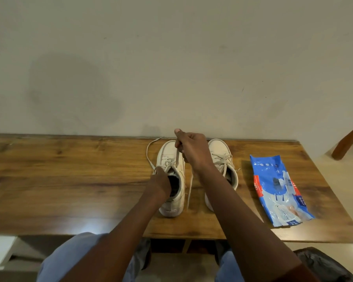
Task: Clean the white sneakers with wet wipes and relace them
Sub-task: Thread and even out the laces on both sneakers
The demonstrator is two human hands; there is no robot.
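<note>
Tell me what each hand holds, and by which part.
Right hand pinches the lace of the left-side sneaker mid-length, taut above it. Left hand is at its opening; hold hidden.

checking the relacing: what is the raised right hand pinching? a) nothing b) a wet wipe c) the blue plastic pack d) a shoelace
d: the right hand pinches a pale flat shoelace rising from the white low-top sneaker at whose opening the left hand rests.
</note>
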